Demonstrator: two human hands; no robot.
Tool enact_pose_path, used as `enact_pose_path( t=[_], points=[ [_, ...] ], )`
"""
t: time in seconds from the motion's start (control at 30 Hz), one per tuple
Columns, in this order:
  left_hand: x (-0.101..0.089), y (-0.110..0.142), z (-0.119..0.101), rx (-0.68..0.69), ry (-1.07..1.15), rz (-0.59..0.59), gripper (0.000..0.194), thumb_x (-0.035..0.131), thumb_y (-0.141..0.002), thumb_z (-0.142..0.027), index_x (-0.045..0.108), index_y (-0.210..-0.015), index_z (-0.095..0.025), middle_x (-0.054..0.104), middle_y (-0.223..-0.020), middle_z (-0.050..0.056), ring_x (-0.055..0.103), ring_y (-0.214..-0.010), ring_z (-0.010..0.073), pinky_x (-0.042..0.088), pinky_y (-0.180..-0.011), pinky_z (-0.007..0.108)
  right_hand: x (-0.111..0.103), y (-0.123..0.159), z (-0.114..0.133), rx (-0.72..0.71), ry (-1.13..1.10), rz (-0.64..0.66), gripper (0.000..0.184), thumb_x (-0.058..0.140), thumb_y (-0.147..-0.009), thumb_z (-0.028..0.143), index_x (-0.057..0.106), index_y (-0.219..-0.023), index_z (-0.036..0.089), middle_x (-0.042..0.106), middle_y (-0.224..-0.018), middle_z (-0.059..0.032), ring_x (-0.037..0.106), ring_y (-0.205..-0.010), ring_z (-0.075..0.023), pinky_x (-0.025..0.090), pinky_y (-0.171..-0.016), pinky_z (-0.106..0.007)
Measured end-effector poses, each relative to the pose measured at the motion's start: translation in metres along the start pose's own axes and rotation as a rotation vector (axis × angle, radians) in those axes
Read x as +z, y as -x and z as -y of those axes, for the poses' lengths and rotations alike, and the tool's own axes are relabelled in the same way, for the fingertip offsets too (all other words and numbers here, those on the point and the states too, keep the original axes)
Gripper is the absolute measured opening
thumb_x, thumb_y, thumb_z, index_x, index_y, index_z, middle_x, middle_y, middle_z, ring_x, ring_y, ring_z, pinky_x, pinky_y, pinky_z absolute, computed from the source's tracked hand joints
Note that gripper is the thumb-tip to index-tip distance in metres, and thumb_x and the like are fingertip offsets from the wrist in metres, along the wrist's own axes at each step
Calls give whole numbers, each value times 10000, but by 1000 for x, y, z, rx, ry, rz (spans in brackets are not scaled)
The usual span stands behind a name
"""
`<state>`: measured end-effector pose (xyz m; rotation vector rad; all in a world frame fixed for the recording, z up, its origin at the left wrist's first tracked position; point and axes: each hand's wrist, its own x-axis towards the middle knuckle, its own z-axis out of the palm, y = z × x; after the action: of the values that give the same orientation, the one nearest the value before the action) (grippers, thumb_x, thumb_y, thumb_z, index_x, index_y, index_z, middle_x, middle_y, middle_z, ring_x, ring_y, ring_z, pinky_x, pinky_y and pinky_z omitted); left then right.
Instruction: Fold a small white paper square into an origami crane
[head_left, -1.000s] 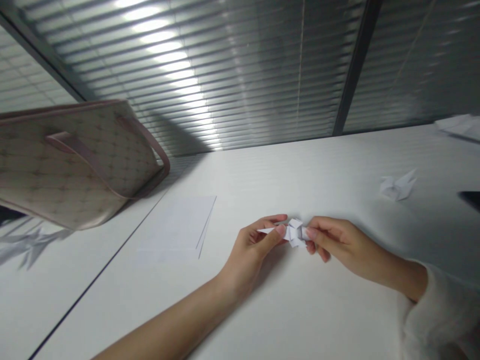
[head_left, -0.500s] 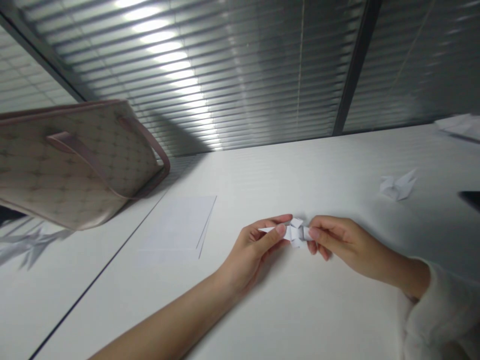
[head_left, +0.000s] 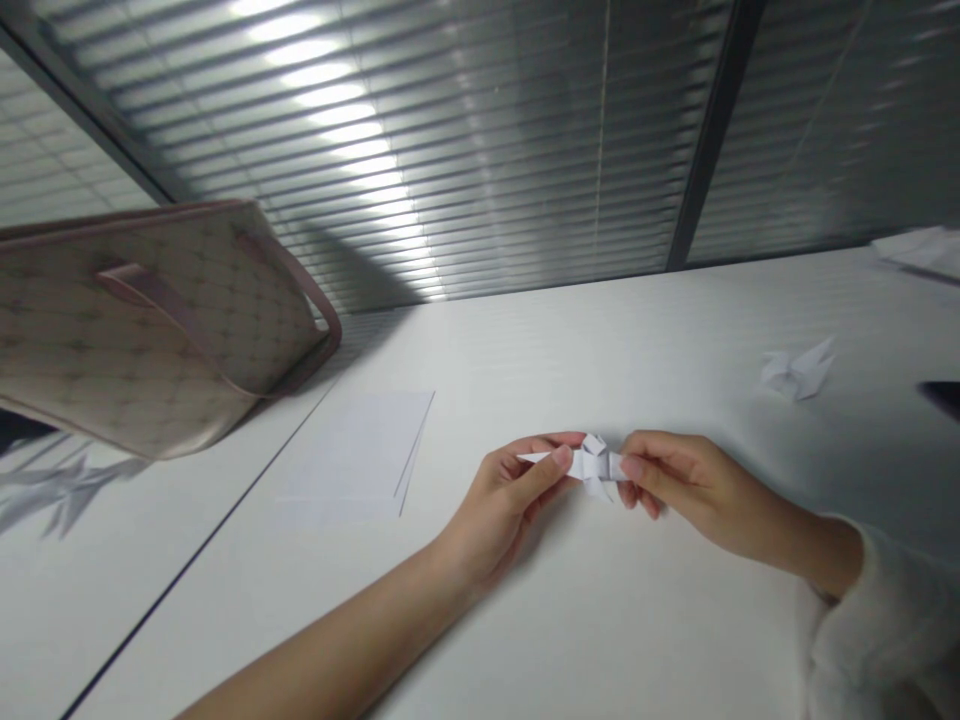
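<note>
Left hand and right hand pinch a folded white paper figure between thumbs and fingertips over a white table, between blank paper sheets and a paper crane.

A fuzzy, cream-white knit sleeve is worn on the right forearm, its thick, soft pile bunched loosely at the cuff, just behind the right hand. A narrow stretch of bare wrist is seen beyond the cuff. The left forearm is bare up to the left hand. Short, rounded fingernails are seen on the fingers.
</note>
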<state>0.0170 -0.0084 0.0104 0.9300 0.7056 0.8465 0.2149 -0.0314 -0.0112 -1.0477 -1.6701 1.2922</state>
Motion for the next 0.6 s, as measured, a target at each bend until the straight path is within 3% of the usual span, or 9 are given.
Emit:
enact_pose_path(
  t=[0.17, 0.6],
  points=[
    [-1, -1, 0, 14, -19, 28, 104, 639, -844, -187, 708, -876, -116, 669, -892, 53, 580, -860, 132, 429, -848, 242, 0, -1, 1, 3, 6, 0, 311, 453, -931, 405, 544, -734, 182, 561, -681, 10, 476, -573, -89, 402, -542, -225],
    [-2, 0, -3, -11, -24, 51, 102, 668, -817, -206, 734, -862, -143, 665, -921, 48, 581, -900, 157, 419, -877, 261, 0, 0, 2, 19, 6, 10, 343, 447, -927, 443, 547, -730, 180, 582, -684, -6, 494, -581, -103, 416, -553, -245]
  ],
)
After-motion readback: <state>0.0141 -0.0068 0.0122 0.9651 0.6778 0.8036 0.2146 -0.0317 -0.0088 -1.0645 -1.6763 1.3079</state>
